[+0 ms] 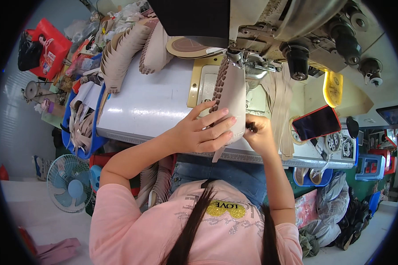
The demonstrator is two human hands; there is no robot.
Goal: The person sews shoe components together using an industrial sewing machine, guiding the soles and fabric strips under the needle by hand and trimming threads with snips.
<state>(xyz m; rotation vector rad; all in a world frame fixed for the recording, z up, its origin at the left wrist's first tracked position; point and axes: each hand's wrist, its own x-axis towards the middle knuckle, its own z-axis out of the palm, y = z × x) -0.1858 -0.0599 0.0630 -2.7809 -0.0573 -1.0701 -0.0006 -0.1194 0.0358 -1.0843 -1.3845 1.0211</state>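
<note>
A long beige sole-shaped shoe piece (232, 95) with brown knobbly trim along its left edge stands under the head of a sewing machine (261, 37). My left hand (203, 128) grips its near end, the fingers spread over the top and the thumb out of sight. A narrow beige strip (218, 153) hangs below that end. Just right of the piece, my right hand (259, 134) is closed round a small dark object (251, 127), mostly covered by the fingers, so its kind is unclear.
Stacks of beige shoe pieces (126, 53) lie at the far left of the white table (146, 104). A blue bin (90, 148) of strips hangs at its left edge. Long beige strips (284, 106) and a red-cased phone (317, 125) are on the right. A fan (70, 183) stands lower left.
</note>
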